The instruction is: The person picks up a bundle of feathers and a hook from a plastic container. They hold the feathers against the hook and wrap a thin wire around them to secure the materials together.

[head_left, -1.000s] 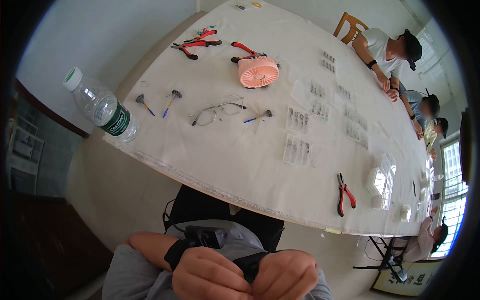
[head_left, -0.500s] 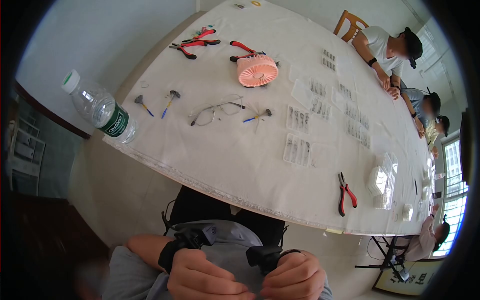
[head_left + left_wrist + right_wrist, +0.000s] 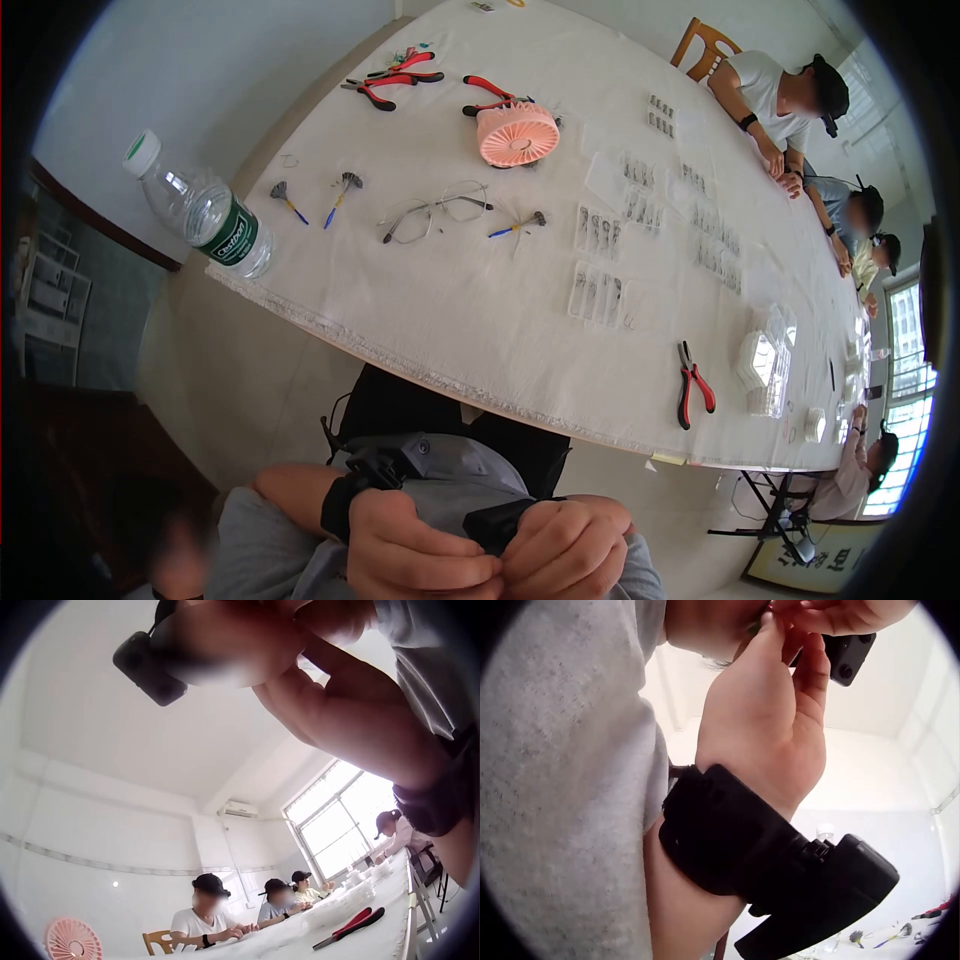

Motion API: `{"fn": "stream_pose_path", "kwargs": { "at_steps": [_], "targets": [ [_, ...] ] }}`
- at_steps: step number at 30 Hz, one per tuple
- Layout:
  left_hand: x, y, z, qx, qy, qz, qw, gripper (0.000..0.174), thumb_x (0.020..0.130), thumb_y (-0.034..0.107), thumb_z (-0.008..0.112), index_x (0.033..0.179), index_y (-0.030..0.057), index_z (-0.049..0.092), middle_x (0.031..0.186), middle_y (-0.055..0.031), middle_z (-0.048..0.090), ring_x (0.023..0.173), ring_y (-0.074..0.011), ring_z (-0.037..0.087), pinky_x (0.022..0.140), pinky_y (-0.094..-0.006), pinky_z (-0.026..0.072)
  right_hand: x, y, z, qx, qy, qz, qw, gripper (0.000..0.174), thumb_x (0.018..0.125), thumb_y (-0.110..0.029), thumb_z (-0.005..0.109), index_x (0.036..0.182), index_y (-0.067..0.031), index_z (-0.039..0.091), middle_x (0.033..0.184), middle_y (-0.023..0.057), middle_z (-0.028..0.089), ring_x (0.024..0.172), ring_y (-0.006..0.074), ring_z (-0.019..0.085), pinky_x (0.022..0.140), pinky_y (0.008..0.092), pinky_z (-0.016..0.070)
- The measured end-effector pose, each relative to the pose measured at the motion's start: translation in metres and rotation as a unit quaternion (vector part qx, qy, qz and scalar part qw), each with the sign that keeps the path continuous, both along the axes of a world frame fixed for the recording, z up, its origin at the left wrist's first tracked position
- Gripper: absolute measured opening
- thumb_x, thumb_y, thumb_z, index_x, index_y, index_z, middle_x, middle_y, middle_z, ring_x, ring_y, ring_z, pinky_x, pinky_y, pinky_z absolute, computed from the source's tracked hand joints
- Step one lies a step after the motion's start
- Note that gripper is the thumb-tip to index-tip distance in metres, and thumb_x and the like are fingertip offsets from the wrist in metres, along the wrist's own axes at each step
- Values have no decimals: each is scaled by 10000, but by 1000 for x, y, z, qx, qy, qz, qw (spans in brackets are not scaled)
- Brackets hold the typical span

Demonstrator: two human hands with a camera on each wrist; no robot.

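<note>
In the head view my left hand (image 3: 420, 548) and right hand (image 3: 565, 550) are in front of my grey shirt, below the table edge. Their fingers curl inward and the fingertips meet. From the right wrist, the left hand (image 3: 754, 724) shows large, its thumb and fingers pinched together near the fingertips of the right hand (image 3: 840, 615). A small green thing (image 3: 754, 628) shows at those fingertips, mostly covered, so I cannot tell its kind. The right hand (image 3: 289, 686) is raised in the left wrist view. Black straps with cameras sit on both wrists.
The white table (image 3: 430, 310) bears a water bottle (image 3: 215, 215), eyeglasses (image 3: 436, 213), a pink fan (image 3: 517, 135), red-handled pliers (image 3: 694, 385) and clear trays (image 3: 596, 294). Several small fan-headed bundles with blue ends, such as one bundle (image 3: 343, 198), lie nearby. People sit along the far side.
My hands drew apart half a second ago and now meet again at the fingertips. A blurred person has come into view at the lower left.
</note>
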State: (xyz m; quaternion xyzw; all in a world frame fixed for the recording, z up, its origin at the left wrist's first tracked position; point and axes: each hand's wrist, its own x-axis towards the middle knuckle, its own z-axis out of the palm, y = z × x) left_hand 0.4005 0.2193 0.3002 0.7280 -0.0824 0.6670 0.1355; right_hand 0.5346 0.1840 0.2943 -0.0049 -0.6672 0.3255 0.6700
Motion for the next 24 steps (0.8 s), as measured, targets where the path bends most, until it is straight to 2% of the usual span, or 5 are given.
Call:
{"fn": "stream_pose_path", "kwargs": {
  "at_steps": [10,11,18,22,24],
  "targets": [
    [-6,3,-5,-23,87,23,996,71,718,38,589,787,53,592,784,-26,548,704,-166,561,591,-228,487,-8,-4,-9,-11,61,-88,994,55,815,-24,565,810,25,590,803,129,598,713,217,562,583,283,481],
    [-8,4,-14,-17,103,12,995,102,739,26,563,833,37,599,827,-37,554,746,-181,571,618,-231,492,-5,-18,-26,-14,58,-124,990,187,691,-42,691,729,-25,509,815,178,587,713,283,601,558,361,507],
    [-8,33,-54,-181,345,-53,919,144,710,102,658,836,56,604,803,-57,547,695,-187,561,601,-274,455,54,-43,-61,-326,-45,37,944,201,749,47,584,761,-16,393,842,227,606,786,326,612,658,398,500],
    [-29,67,-70,-301,343,-48,889,113,727,33,665,827,51,618,782,-50,575,670,-189,559,572,-276,448,87,-88,-96,-638,-66,-58,765,86,755,26,571,764,27,486,851,238,612,712,264,628,589,368,510],
    [-33,83,-80,-342,346,-46,873,96,738,37,654,827,48,619,770,-54,581,661,-199,556,571,-277,444,104,-106,-114,-729,-145,-70,666,67,810,10,549,871,14,576,840,114,614,755,167,566,621,260,474]
  ]
}}
